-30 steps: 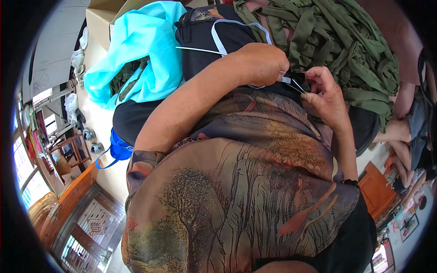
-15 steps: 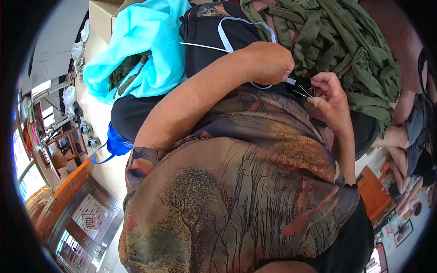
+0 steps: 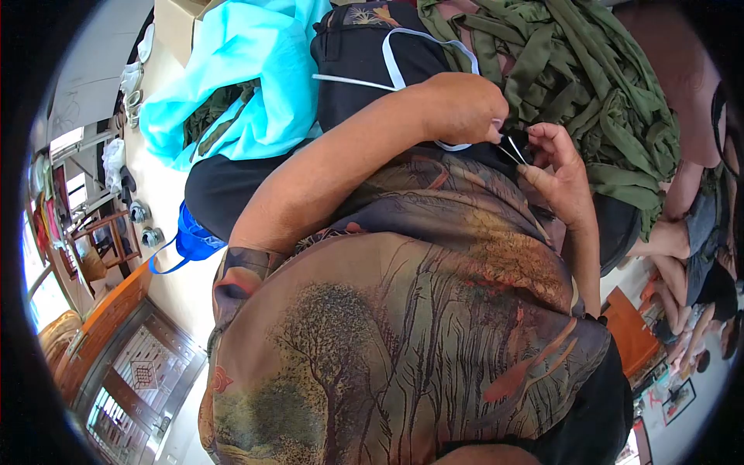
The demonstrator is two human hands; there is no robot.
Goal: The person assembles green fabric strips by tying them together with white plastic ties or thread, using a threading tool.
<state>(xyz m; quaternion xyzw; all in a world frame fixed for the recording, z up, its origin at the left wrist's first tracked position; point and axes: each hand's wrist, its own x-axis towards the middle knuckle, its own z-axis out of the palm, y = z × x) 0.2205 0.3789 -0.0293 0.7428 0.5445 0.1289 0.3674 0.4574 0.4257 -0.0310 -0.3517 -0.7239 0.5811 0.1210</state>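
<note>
My left hand (image 3: 469,105) is closed, its fingertips pinched at a white elastic band (image 3: 393,58), partly hidden by the hand. The band loops over black fabric (image 3: 353,46) on my lap, with one free end lying left of my wrist. My right hand (image 3: 559,170) pinches a thin, shiny two-pronged tool, like tweezers (image 3: 513,149), between thumb and finger. Its far end meets my left fingertips, and the exact contact is too small to tell. Behind both hands lies a heap of olive green fabric strips (image 3: 558,70).
A turquoise cloth bag (image 3: 256,70) with green strips inside lies at the left, before a cardboard box (image 3: 174,31). A blue bag (image 3: 194,232) sits on the floor by my left elbow. Other people's bare legs (image 3: 670,232) are at the right.
My left hand has shifted slightly right, closer to the tool. The short white end that showed between the hands is now hidden. My right hand keeps nearly the same place.
</note>
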